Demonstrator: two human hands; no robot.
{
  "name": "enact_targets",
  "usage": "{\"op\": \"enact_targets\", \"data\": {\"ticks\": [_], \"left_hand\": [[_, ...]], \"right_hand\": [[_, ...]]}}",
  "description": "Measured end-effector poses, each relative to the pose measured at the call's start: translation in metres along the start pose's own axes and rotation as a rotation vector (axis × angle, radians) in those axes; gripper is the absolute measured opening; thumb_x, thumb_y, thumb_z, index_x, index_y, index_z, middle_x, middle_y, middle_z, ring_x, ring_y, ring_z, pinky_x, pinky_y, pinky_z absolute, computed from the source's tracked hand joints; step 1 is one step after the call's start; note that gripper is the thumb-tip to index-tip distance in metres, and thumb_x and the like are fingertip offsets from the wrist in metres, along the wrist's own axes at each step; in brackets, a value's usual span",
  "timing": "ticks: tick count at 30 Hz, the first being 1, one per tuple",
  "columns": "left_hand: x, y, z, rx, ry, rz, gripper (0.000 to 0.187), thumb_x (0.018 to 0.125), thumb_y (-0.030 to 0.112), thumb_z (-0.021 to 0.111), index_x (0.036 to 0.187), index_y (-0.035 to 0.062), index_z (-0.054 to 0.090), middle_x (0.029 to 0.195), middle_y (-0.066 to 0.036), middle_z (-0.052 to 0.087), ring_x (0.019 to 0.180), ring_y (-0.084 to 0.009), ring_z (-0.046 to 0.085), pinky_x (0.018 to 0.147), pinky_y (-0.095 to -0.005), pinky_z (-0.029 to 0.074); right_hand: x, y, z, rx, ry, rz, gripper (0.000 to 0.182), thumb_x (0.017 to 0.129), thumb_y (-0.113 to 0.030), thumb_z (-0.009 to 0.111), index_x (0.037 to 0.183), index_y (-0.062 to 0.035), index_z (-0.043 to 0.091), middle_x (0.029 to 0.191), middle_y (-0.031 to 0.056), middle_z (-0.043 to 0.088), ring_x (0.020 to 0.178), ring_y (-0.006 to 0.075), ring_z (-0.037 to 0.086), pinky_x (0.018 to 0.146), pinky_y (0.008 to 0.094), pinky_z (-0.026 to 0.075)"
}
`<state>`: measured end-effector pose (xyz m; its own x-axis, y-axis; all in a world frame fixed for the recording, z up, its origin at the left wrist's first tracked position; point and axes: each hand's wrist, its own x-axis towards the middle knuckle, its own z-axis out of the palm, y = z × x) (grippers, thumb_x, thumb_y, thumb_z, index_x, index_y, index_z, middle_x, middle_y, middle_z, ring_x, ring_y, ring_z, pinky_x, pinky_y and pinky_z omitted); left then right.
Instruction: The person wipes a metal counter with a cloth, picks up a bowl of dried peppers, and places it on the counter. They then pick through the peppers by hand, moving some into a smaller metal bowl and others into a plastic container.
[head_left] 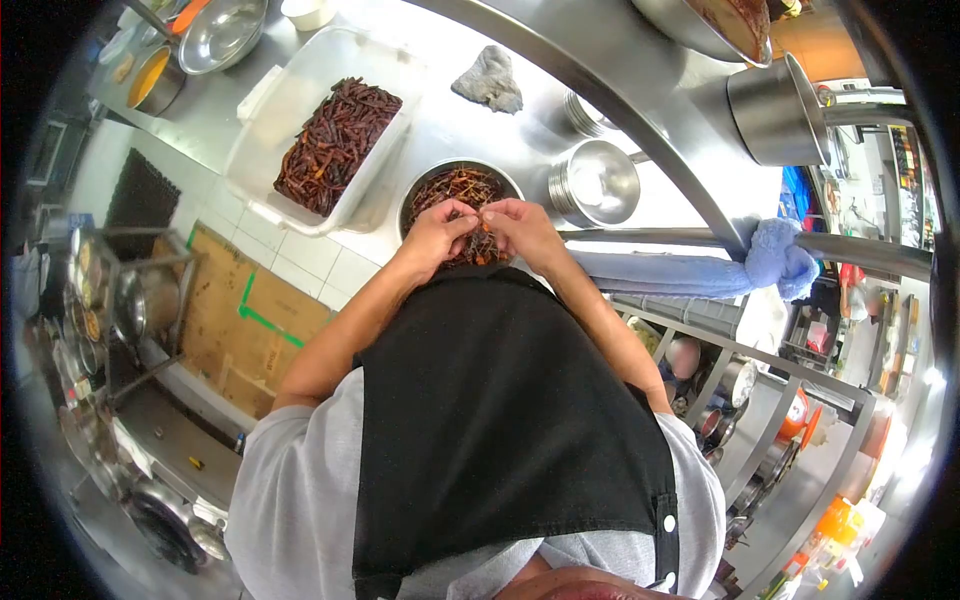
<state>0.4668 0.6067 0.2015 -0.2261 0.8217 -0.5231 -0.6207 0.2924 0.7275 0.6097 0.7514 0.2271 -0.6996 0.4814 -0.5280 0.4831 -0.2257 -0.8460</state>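
My left hand [440,237] and my right hand [524,232] meet over a round metal bowl [516,184], fingertips pinched close together. Between them shows a bit of a small reddish-orange dried chili [487,226], mostly covered by the fingers. Thin brown and red stems and chili pieces [458,186] fill the bowl. Left of it, a translucent plastic tub [252,178] holds a heap of dark red dried chilies [340,140].
A crumpled grey cloth [488,80] lies behind the bowl. Stacked metal bowls [600,183] stand to the right. A metal rail with a knotted blue towel [775,258] runs along the right side. A tall steel pot [778,112] is at the upper right.
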Motion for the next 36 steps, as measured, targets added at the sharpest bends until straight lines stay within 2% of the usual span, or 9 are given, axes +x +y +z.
{"op": "enact_targets", "data": {"ticks": [3,6,15,20,25,26,30,33,36], "left_hand": [[0.000,0.003,0.006,0.088,0.032,0.163,0.008,0.100,0.013,0.066,0.104,0.0062,0.065,0.084,-0.002,0.066,0.059,-0.0064,0.050,0.053,-0.0231,0.038],[0.001,0.005,0.000,0.269,0.060,0.171,0.011,0.099,0.017,0.066,0.104,0.0072,0.066,0.089,-0.001,0.068,0.068,-0.0051,0.050,0.058,-0.0219,0.037],[-0.001,0.005,0.003,0.015,0.194,0.168,0.011,0.099,0.014,0.067,0.104,0.0048,0.065,0.090,-0.004,0.071,0.068,-0.0066,0.054,0.060,-0.0245,0.043],[0.003,-0.002,0.007,0.214,0.128,0.324,0.011,0.100,0.014,0.067,0.104,0.0035,0.065,0.088,-0.002,0.069,0.074,-0.0071,0.056,0.065,-0.0258,0.046],[0.000,-0.001,-0.003,0.262,0.067,0.355,0.008,0.101,0.010,0.065,0.106,0.0040,0.063,0.085,-0.002,0.066,0.071,-0.0067,0.054,0.062,-0.0238,0.042],[-0.004,0.005,-0.005,0.184,0.047,0.288,0.008,0.101,0.011,0.064,0.106,0.0048,0.063,0.084,-0.002,0.066,0.070,-0.0066,0.053,0.060,-0.0232,0.041],[-0.008,0.008,-0.015,-0.044,-0.074,0.109,0.009,0.103,0.015,0.063,0.108,0.0084,0.061,0.084,-0.002,0.065,0.065,-0.0062,0.050,0.054,-0.0208,0.036],[-0.003,0.008,-0.019,-0.140,-0.204,0.090,0.009,0.103,0.017,0.063,0.108,0.0107,0.059,0.084,-0.002,0.064,0.063,-0.0065,0.050,0.051,-0.0195,0.034],[0.003,0.009,-0.015,-0.168,-0.282,0.078,0.009,0.103,0.017,0.064,0.109,0.0115,0.059,0.085,-0.002,0.064,0.062,-0.0064,0.050,0.050,-0.0191,0.033]], "right_hand": [[-0.002,-0.001,0.002,0.026,-0.026,0.039,0.019,0.099,-0.022,0.069,0.099,-0.0031,0.071,0.066,0.0000,0.062,0.052,0.0068,0.053,0.047,0.0222,0.041],[-0.003,0.003,0.002,0.084,-0.004,0.028,0.019,0.099,-0.022,0.069,0.098,-0.0027,0.070,0.065,0.0001,0.062,0.051,0.0070,0.054,0.046,0.0224,0.041],[0.002,0.005,0.009,0.182,0.105,-0.112,0.019,0.098,-0.018,0.070,0.104,-0.0001,0.068,0.072,0.0031,0.066,0.055,0.0072,0.056,0.045,0.0207,0.042],[0.005,-0.002,0.017,0.182,0.121,-0.131,0.019,0.099,-0.019,0.070,0.100,-0.0011,0.067,0.076,0.0037,0.067,0.055,0.0080,0.056,0.046,0.0222,0.042],[-0.005,-0.001,0.004,0.726,-0.140,0.071,0.021,0.098,-0.024,0.070,0.093,-0.0038,0.064,0.073,0.0038,0.065,0.055,0.0097,0.054,0.049,0.0253,0.041],[-0.008,-0.003,0.001,0.823,-0.174,0.093,0.021,0.098,-0.024,0.070,0.092,-0.0045,0.063,0.073,0.0040,0.064,0.055,0.0100,0.054,0.050,0.0257,0.041],[-0.006,-0.005,-0.006,-0.345,0.012,0.034,0.020,0.098,-0.021,0.070,0.097,-0.0011,0.069,0.079,0.0035,0.068,0.064,0.0078,0.059,0.052,0.0233,0.044],[-0.015,-0.019,0.004,0.117,-0.037,-0.082,0.021,0.098,-0.021,0.071,0.099,-0.0006,0.072,0.077,-0.0013,0.067,0.066,0.0062,0.058,0.055,0.0225,0.044],[-0.014,-0.026,0.000,-0.113,-0.106,-0.169,0.019,0.099,-0.017,0.069,0.107,-0.0001,0.074,0.079,-0.0011,0.068,0.067,0.0058,0.059,0.057,0.0222,0.046]]}}
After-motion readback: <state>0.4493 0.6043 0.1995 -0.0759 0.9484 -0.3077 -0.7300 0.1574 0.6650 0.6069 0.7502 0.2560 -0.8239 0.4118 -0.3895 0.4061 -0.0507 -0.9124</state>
